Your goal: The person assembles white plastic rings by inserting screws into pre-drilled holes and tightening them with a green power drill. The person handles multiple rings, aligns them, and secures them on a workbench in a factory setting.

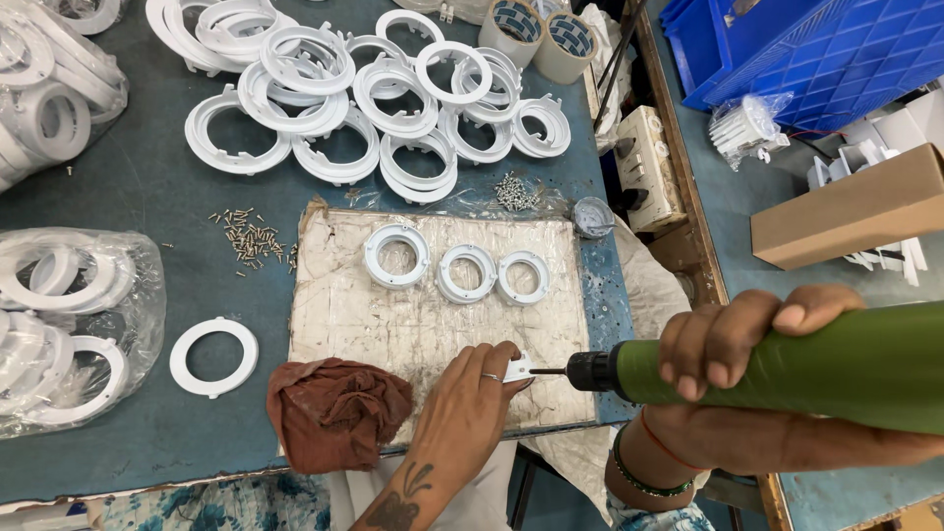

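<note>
My right hand (752, 339) grips a green electric screwdriver (787, 369) held level, its bit pointing left into a small white plastic piece (518, 369). My left hand (472, 398), with a ring on one finger, pinches that piece against the worn, tape-covered work board (393, 315). Three white plastic rings (396, 255) (466, 272) (522, 277) lie in a row at the back of the board.
A heap of white rings (374, 88) fills the back of the table; bagged rings (59, 324) sit left. One flat ring (212, 356), loose screws (251, 239) (511, 192), a brown rag (334, 408), tape rolls (541, 34), a blue crate (806, 49) and a cardboard box (851, 206) surround.
</note>
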